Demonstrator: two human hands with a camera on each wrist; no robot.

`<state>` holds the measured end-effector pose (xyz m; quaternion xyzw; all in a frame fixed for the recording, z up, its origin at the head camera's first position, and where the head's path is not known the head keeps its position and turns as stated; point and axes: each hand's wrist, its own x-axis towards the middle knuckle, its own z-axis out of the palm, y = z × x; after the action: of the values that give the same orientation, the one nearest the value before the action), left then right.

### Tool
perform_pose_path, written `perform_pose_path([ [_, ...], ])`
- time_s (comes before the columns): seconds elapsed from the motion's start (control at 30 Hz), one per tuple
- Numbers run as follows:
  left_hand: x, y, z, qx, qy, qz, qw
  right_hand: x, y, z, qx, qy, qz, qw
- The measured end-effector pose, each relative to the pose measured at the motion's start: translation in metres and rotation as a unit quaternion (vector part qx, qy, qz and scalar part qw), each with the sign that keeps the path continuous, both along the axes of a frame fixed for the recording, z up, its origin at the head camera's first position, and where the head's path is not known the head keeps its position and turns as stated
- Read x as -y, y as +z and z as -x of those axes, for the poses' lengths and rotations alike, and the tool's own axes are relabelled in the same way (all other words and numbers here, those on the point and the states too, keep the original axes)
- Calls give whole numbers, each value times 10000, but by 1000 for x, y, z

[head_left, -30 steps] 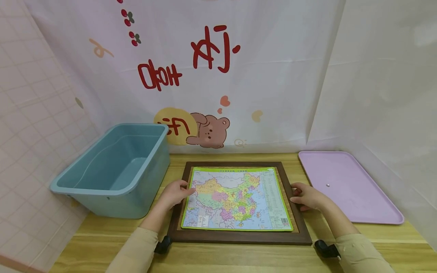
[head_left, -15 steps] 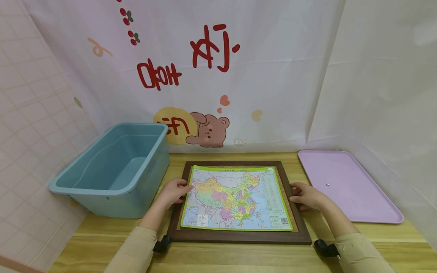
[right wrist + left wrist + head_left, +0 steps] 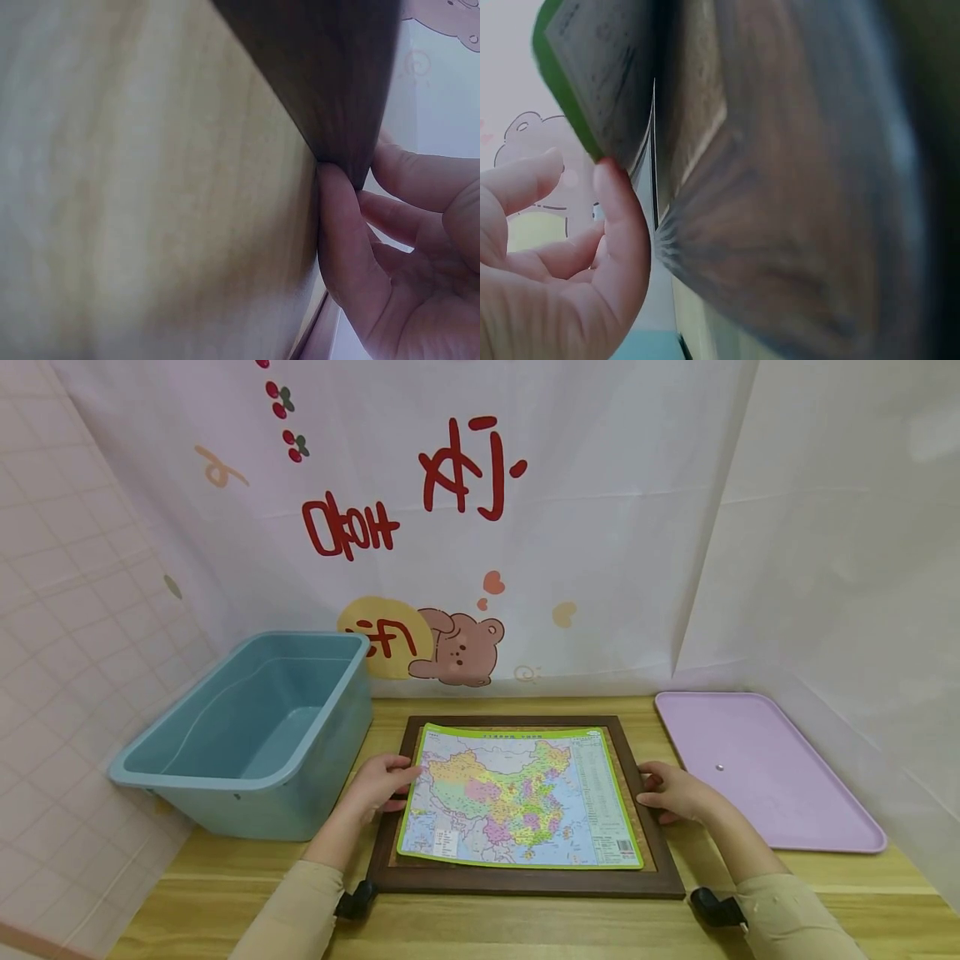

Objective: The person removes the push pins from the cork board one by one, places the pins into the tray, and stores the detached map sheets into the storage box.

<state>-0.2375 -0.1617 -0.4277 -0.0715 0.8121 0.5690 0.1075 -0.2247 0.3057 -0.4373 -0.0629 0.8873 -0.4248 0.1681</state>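
Note:
A printed map (image 3: 510,802) with a bright green border lies on the corkboard inside a dark brown wooden frame (image 3: 525,882). At the map's left edge is my left hand (image 3: 378,783). In the left wrist view, one fingertip touches the green edge (image 3: 577,120), which bends up off the board, while another finger stands apart from it. My right hand (image 3: 678,793) grips the right side of the frame. The right wrist view shows the frame's dark wood (image 3: 337,90) between the fingers (image 3: 345,225), with one finger low by the table surface.
A deep blue-green plastic tub (image 3: 315,802) stands left of the frame. To the right lies a lilac tray (image 3: 772,777) with a small shiny dot on it. A printed cloth (image 3: 600,527) hangs behind the wooden table (image 3: 525,935).
My left hand has drawn slightly leftward, and the map's left side has risen and bowed a little. The right hand and the frame have stayed in place.

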Motion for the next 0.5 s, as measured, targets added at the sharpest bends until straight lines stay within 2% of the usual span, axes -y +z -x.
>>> perform_pose_path([
  [0.5,-1,-3,-6,15,-329,-255,9991,0,-1,0,-55,8,24,10000],
])
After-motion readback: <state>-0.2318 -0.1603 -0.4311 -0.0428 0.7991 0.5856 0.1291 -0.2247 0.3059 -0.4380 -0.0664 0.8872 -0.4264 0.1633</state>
